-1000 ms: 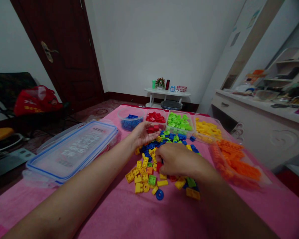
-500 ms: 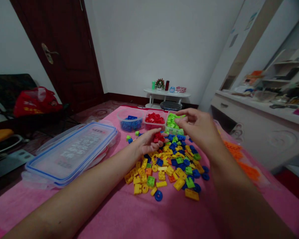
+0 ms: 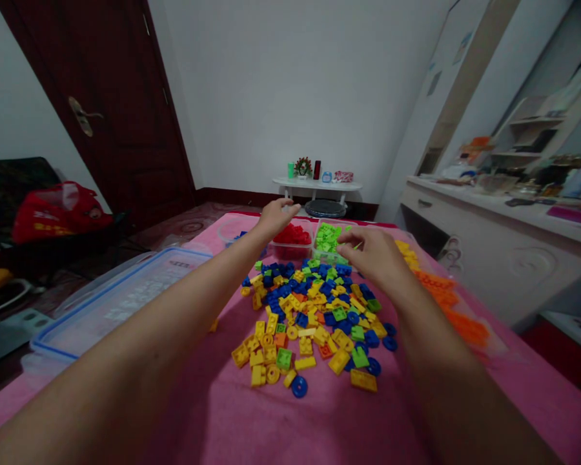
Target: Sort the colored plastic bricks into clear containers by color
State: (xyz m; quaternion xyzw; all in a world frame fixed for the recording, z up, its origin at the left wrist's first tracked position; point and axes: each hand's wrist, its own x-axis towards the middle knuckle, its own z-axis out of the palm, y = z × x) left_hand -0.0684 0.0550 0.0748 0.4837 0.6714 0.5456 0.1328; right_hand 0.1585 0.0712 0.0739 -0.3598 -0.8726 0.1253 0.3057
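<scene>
A heap of small yellow, blue, green and red bricks [image 3: 314,316] lies on the pink cloth [image 3: 319,420]. My left hand [image 3: 275,216] reaches out over the clear tub of red bricks [image 3: 293,236], fingers stretched, nothing seen in it. Loosely bent with its fingers apart, my right hand [image 3: 375,255] hovers at the heap's far edge, beside the tub of green bricks [image 3: 330,237]. It shows nothing in its grip. A tub of blue bricks [image 3: 236,234] is mostly hidden behind my left forearm.
Yellow bricks [image 3: 407,248] and orange bricks [image 3: 452,307] lie along the right side. A large clear lidded box with a blue rim [image 3: 111,307] sits at left. Behind stand a dark door [image 3: 101,110], a small white table [image 3: 317,186] and a white counter [image 3: 503,219].
My left hand, which held red bricks over the heap, has stretched forward over the red tub and is now bare. My right hand has dropped from above the green tub toward the heap.
</scene>
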